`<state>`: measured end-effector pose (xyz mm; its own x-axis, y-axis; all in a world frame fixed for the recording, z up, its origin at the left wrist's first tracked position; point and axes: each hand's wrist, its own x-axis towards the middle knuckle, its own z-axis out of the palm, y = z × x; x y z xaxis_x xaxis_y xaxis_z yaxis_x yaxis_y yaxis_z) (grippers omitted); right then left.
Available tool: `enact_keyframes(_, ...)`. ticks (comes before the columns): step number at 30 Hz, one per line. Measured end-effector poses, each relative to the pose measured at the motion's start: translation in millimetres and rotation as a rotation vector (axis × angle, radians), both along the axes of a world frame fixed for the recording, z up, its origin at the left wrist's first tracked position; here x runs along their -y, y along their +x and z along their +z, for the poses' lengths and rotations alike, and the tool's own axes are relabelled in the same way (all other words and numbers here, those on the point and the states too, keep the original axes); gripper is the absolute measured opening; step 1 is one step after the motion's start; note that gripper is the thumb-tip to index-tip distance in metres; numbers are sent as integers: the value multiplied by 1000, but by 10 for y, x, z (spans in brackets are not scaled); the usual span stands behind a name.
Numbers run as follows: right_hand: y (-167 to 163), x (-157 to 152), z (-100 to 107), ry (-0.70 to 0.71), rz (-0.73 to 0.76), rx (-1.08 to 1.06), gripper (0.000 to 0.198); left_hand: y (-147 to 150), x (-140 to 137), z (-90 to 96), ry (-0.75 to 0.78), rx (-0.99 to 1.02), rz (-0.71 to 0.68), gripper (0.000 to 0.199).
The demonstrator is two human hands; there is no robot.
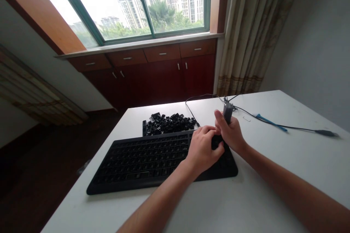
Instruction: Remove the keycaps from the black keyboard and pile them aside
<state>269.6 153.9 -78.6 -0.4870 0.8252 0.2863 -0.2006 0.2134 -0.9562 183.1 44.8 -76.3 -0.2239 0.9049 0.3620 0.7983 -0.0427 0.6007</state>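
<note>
A black keyboard point(131, 160) lies on the white table, with bare sockets across much of it where keycaps are off. My left hand point(203, 147) rests on its right part, fingers bent and thumb apart from the index finger, with dark keyboard showing between them. Upright in my closed right hand point(232, 133) is a tool with a thick grey handle point(228, 112), above the keyboard's right end. The tool's lower end is hidden behind my fingers, so its kind does not show. A heap of loose black keycaps point(171, 123) lies just behind the keyboard.
The white table point(290, 156) carries a black cable point(273, 124), a blue tool point(271, 122) and a small bent wire point(247, 119) at the right. Beyond the table's far edge stand red-brown cabinets point(153, 76) under a window. Curtains point(246, 36) hang at the right.
</note>
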Motion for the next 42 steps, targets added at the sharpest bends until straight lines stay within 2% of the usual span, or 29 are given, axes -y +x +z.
enact_keyframes(2, 8, -15, 17, 9, 110, 8, 57, -1, -1, 5, 5, -2, -3, 23)
enact_keyframes(5, -7, -78, 84, -175, 295, -45, 60, 3, -2, 4, 0, -7, -6, 23)
enact_keyframes(8, -39, -121, 167, -434, 288, -97, 63, 11, -3, -7, -7, -5, 0, 25)
enact_keyframes(10, -44, -108, 201, -505, 243, -115, 62, 14, -4, -13, -4, -2, 4, 26)
enact_keyframes(12, -33, -58, 201, -492, 224, -129, 62, 13, -4, -14, -5, 1, 3, 24)
enact_keyframes(14, -17, 17, 169, -419, 187, -132, 63, 10, -3, -10, -10, 1, -2, 21)
enact_keyframes(19, -14, 142, 86, -155, -84, -25, 61, 4, -4, -1, -15, 2, -8, 22)
enact_keyframes(21, -23, 109, 104, -198, -17, -26, 62, 7, -5, 0, -15, 4, -11, 21)
enact_keyframes(24, -22, -4, 178, -389, 179, -99, 64, 19, -4, -2, -21, 9, 2, 22)
enact_keyframes(26, -15, -78, 223, -477, 194, -166, 63, 29, -3, -8, -24, 12, 18, 24)
enact_keyframes(29, -19, -131, 233, -509, 130, -246, 63, 41, -1, -20, -23, 15, 26, 25)
enact_keyframes(33, -61, -72, 152, -447, 19, -259, 63, 44, 5, -36, -7, 12, 24, 26)
enact_keyframes(38, -68, 85, 46, -243, -232, -293, 60, 37, 6, -45, -2, 4, 17, 26)
enact_keyframes(40, -49, 101, 29, -191, -250, -268, 59, 36, 5, -45, -2, 3, 16, 26)
enact_keyframes(42, -35, 70, 33, -191, -158, -203, 60, 37, 5, -47, -1, 1, 19, 26)
